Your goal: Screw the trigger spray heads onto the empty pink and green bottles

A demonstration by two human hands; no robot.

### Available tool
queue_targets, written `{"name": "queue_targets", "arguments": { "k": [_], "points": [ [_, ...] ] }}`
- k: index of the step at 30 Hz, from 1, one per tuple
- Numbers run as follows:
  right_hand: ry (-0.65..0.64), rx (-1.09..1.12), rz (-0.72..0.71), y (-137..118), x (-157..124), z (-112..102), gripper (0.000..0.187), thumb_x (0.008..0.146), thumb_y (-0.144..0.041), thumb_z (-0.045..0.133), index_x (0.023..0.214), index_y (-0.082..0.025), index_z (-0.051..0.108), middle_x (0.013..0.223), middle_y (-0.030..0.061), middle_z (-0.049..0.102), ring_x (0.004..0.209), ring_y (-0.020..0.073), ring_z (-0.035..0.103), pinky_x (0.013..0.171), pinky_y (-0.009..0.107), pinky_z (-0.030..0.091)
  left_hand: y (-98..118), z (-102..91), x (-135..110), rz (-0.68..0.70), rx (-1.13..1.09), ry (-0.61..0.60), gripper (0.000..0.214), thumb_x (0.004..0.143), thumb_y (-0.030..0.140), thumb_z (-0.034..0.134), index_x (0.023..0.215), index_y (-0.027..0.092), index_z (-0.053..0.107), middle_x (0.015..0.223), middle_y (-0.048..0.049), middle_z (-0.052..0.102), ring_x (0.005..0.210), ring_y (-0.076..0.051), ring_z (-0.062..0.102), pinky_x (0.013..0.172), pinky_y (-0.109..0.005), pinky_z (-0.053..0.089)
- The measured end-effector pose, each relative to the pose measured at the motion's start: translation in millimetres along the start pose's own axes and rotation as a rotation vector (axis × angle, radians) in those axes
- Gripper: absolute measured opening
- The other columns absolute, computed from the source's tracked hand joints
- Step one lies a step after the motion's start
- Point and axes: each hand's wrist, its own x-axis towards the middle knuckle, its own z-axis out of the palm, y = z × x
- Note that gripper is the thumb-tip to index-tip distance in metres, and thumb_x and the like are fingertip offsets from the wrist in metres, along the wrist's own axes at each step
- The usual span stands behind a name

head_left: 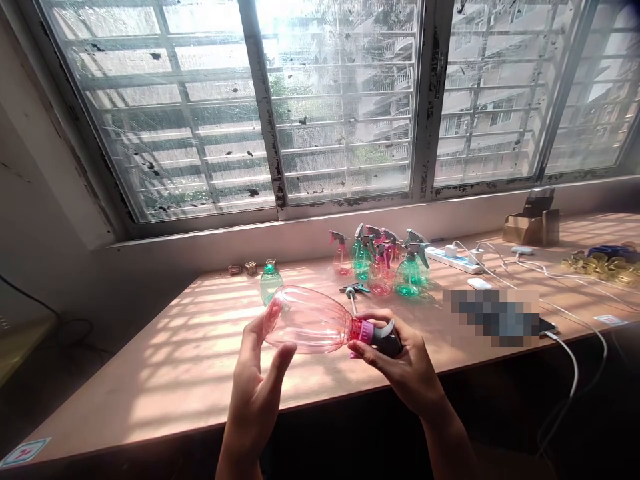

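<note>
A clear pink spray bottle lies sideways in the air between my hands, above the table's front edge. My left hand is closed round its base, with the thumb along the near side. At the other end, my right hand grips the pink collar and the dark grey spray head. Beyond the bottle, a loose spray head with a white tube rests on the table. A green bottle without a spray head stands behind the pink one, to the left.
Several pink and green spray bottles stand grouped near the window wall. To the right are a power strip with white cables, a blurred-out device and a brown holder. The wooden table's front edge runs below my hands.
</note>
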Motion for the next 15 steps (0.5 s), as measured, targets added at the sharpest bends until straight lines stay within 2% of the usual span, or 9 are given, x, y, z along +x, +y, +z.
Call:
{"name": "queue_targets", "arguments": {
  "k": [3,7,10,15],
  "points": [
    [0.018,0.013,0.006,0.0,0.9,1.2,0.037,0.079,-0.036,0.088,0.106,-0.019,0.07,0.082,0.0007,0.074,0.073,0.0173,0.071,0.07,0.03,0.064,4.3,4.8,0.7,-0.013,-0.022,0.013,0.06,0.091,0.053,0.07,0.141,0.026,0.055,0.151,-0.0119,0.054,0.145,-0.035,0.046,0.121,-0.052,0.035],
    [0.105,0.154,0.103,-3.2,2.1,1.6,0.043,0.073,-0.04,0.092,0.102,-0.018,0.07,0.077,0.0008,0.073,0.064,0.018,0.07,0.066,0.037,0.067,5.2,3.7,1.0,0.099,-0.001,-0.048,0.056,0.092,0.039,0.072,0.144,0.033,0.054,0.159,-0.0066,0.046,0.15,-0.032,0.039,0.124,-0.049,0.032],
    [0.132,0.222,0.161,-5.8,2.4,0.6,0.046,0.069,-0.042,0.094,0.1,-0.019,0.07,0.073,-0.0004,0.071,0.06,0.0179,0.068,0.061,0.038,0.068,1.5,0.0,0.5,0.152,0.031,-0.086,0.058,0.092,0.033,0.073,0.146,0.037,0.052,0.159,-0.0046,0.047,0.15,-0.031,0.039,0.125,-0.049,0.03],
    [0.067,0.152,0.1,-5.2,0.9,-1.3,0.04,0.073,-0.039,0.092,0.101,-0.019,0.071,0.075,-0.0005,0.072,0.065,0.0174,0.07,0.066,0.034,0.066,-2.0,-2.5,-0.7,0.098,0.056,-0.088,0.065,0.091,0.042,0.073,0.15,0.034,0.047,0.158,-0.0073,0.048,0.15,-0.032,0.038,0.125,-0.051,0.028]
  ]
}}
